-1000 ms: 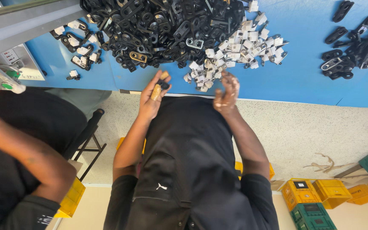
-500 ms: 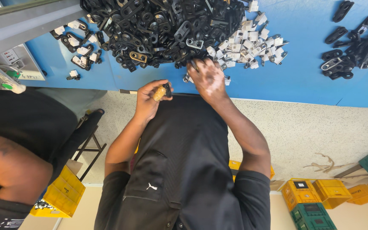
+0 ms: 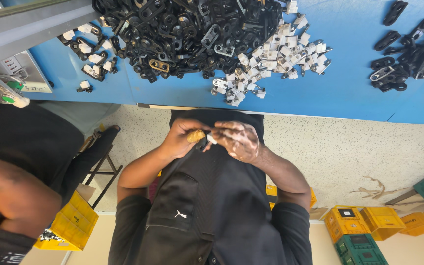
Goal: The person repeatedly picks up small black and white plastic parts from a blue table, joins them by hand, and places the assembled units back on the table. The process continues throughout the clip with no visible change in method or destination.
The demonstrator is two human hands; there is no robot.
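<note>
Pinching a small black part [image 3: 203, 143], left hand [image 3: 182, 139] and right hand [image 3: 239, 141], fingers curled.

Single head-worn view, steeply downward, close over blue table [image 3: 349, 93] edge.
</note>
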